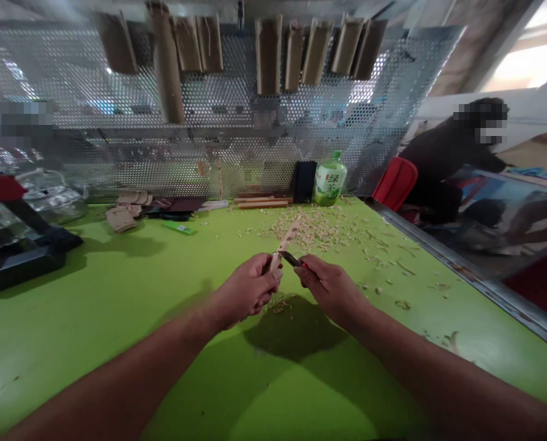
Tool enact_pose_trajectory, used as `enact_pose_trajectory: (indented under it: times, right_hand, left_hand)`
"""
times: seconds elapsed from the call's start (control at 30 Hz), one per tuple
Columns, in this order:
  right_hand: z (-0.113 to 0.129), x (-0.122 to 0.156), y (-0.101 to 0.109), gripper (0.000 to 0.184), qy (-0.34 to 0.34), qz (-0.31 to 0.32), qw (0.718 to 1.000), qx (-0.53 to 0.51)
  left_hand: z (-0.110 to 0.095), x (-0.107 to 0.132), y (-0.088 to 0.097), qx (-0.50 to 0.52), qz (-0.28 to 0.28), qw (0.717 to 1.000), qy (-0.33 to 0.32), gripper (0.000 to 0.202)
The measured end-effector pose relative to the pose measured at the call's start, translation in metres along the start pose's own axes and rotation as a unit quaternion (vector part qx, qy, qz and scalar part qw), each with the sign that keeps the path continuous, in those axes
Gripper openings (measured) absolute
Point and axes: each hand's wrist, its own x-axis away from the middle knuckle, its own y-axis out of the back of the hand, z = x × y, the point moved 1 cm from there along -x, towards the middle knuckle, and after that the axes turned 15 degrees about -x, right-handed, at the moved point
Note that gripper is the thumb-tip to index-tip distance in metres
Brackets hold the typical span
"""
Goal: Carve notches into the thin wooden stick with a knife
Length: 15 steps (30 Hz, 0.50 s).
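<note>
left hand (248,291): shut tight on stick (279,248) to keep it still | right hand (331,291): shut on knife (292,259), blade at stick to cut | chips (310,226): behind stick

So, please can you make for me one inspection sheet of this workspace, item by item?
surface: green tabletop, metal edge strip along its right side.
job's things: thin wooden stick; small knife, red at the handle end, blade at the stick.
clutter: wood shavings scattered; green plastic bottle; wooden strips; small green item; black stand.
grippers: left hand grips the stick; right hand grips the knife.
cables: nothing seen.
surroundings: perforated metal panel with brown holders; another person at right, beside a red chair back.
</note>
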Motion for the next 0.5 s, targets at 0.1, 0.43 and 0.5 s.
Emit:
enact_pose_trajectory:
  times: [0.1,0.43,0.5]
  right_hand:
    - [-0.0005,0.0005,-0.0017,0.036,-0.009,0.006,0.999,-0.036]
    - [-0.0012,0.0006,-0.0021,0.038,-0.108,0.080,0.971,-0.200]
    - [-0.0013,0.0004,-0.0014,0.040,-0.134,0.107,0.958,-0.229]
  left_hand:
    - [0.0009,-0.0008,0.0006,-0.065,-0.045,0.997,-0.026,0.017]
    - [0.0066,-0.0065,0.0043,-0.147,-0.061,0.984,-0.079,0.020]
    - [0.0053,-0.0063,0.0052,-0.147,-0.060,0.984,-0.080,0.019]
